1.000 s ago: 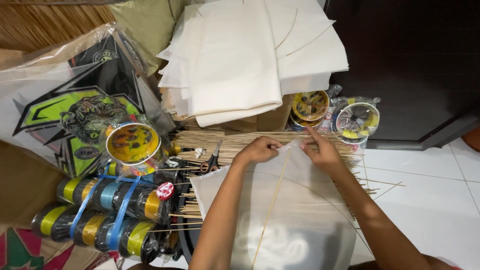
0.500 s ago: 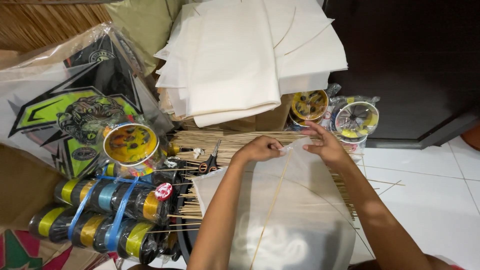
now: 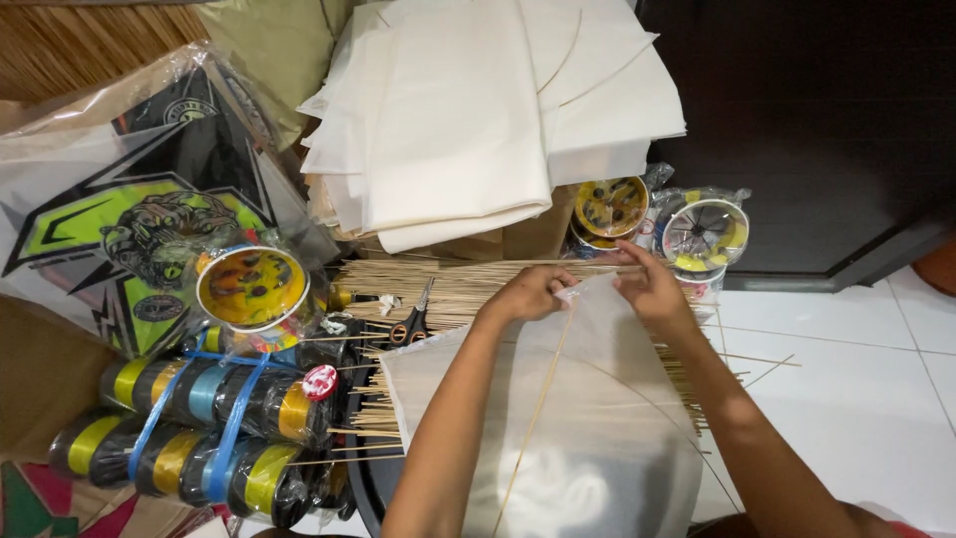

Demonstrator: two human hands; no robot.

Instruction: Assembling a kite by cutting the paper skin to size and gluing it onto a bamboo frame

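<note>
White tiled floor (image 3: 846, 418) under bamboo sticks (image 3: 468, 284), bundled string spools (image 3: 199, 428), scissors (image 3: 410, 324), stacked paper sheets (image 3: 468, 110).

We reached both bare forearms up and away from us, converging toward the middle. Our left arm ran up from the lower edge, leaning slightly right, wrist straight. Our left hand (image 3: 526, 294) lay palm down with its fingers curled under and pinched together at the tips. Our right arm came in from the lower right corner, angled left. Our right hand (image 3: 652, 289) was also palm down, index finger stretched forward and left, the thumb pressed near it. The two hands sat close together, fingertips nearly meeting, both closed in a pinch.
</note>
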